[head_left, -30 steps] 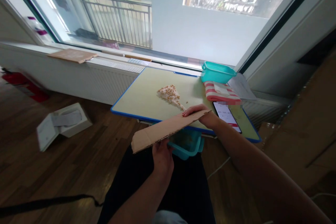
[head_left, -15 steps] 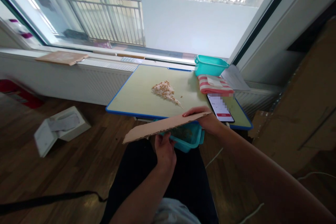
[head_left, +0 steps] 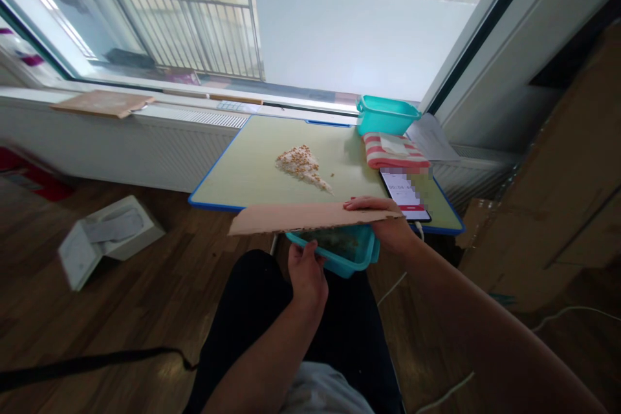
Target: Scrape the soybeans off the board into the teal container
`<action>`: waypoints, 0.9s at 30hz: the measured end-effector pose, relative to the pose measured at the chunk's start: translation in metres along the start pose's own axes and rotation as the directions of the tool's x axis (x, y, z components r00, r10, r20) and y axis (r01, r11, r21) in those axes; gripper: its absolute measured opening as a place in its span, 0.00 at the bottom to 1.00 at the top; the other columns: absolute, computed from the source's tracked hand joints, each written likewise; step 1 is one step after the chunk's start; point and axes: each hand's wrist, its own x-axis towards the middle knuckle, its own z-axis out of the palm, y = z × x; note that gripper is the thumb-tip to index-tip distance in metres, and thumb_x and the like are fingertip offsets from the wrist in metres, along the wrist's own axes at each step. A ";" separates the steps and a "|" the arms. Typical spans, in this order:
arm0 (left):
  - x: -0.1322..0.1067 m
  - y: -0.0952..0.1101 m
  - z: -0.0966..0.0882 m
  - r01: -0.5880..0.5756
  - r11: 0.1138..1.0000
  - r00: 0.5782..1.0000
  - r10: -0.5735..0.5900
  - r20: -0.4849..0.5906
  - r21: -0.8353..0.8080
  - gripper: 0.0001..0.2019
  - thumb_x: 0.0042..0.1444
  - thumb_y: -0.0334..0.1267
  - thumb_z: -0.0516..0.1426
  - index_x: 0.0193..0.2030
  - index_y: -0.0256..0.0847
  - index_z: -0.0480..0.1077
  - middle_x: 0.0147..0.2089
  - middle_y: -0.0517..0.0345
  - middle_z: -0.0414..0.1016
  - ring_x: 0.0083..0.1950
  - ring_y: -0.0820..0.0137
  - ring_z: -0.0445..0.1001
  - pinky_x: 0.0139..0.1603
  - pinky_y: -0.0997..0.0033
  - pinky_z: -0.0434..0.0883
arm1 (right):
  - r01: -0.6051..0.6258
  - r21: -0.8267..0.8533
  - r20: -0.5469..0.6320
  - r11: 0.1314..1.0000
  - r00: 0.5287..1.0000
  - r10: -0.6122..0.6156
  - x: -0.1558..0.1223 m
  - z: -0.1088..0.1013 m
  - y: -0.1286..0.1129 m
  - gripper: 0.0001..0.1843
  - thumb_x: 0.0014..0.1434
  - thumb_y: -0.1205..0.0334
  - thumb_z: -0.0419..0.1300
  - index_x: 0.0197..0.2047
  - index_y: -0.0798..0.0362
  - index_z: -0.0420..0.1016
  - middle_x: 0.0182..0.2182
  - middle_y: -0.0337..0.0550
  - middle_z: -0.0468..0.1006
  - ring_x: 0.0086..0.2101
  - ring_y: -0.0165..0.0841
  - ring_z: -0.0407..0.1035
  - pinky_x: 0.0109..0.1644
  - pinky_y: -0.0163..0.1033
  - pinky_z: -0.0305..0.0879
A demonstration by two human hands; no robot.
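Note:
My right hand (head_left: 383, 223) grips the right end of a long strip of brown cardboard (head_left: 301, 217), held nearly level in front of the table's near edge. Under it my left hand (head_left: 305, 268) holds the near rim of a teal plastic tub (head_left: 356, 252) with some grain showing inside, just below the table edge. A small pile of mixed grains and beans (head_left: 301, 165) lies on the pale green table (head_left: 242, 174) with a blue rim, a few loose grains beside it.
A second teal tub (head_left: 385, 115) stands at the table's back right, a red-striped folded cloth (head_left: 395, 152) and a lit phone (head_left: 405, 196) in front of it. An open white box (head_left: 104, 236) lies on the wooden floor at left. Cardboard boxes (head_left: 557, 194) stand at right.
The cardboard strip has tipped from slanting down-left to nearly level and moved up slightly. The tub under it now shows more. The view has shifted a little left.

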 end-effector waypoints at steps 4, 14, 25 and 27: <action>-0.001 0.001 -0.001 -0.005 1.000 1.000 0.005 0.010 0.004 0.10 0.41 0.32 0.60 0.30 0.39 0.63 0.26 0.65 0.67 0.24 0.78 0.66 0.25 0.77 0.62 | -0.062 -0.182 -0.152 0.981 0.988 0.034 -0.005 -0.013 -0.007 0.11 0.47 0.62 0.61 0.36 0.50 0.80 0.36 0.42 0.80 0.38 0.37 0.72 0.43 0.41 0.66; 0.003 -0.001 0.000 -0.005 1.000 1.000 0.005 0.009 -0.002 0.11 0.39 0.32 0.61 0.28 0.40 0.61 0.23 0.67 0.65 0.23 0.77 0.66 0.25 0.76 0.62 | -0.186 -0.405 -0.382 0.895 0.924 0.018 -0.013 -0.021 0.002 0.18 0.47 0.69 0.56 0.40 0.49 0.79 0.33 0.38 0.80 0.36 0.38 0.73 0.40 0.42 0.67; 0.002 0.001 0.001 0.017 1.000 1.000 -0.017 0.009 -0.004 0.11 0.39 0.32 0.61 0.27 0.40 0.61 0.23 0.67 0.64 0.23 0.78 0.64 0.25 0.76 0.62 | -0.171 -0.396 -0.347 0.902 0.938 0.026 -0.023 -0.013 -0.005 0.16 0.48 0.69 0.56 0.38 0.49 0.80 0.33 0.39 0.80 0.36 0.38 0.73 0.42 0.42 0.69; 0.002 0.001 0.002 0.021 1.000 1.000 -0.021 -0.001 0.000 0.11 0.39 0.32 0.61 0.28 0.40 0.61 0.24 0.66 0.65 0.23 0.78 0.65 0.25 0.76 0.62 | -0.150 -0.404 -0.332 0.902 0.943 0.008 -0.023 -0.011 -0.007 0.16 0.49 0.69 0.56 0.39 0.49 0.79 0.34 0.39 0.80 0.36 0.37 0.74 0.42 0.42 0.68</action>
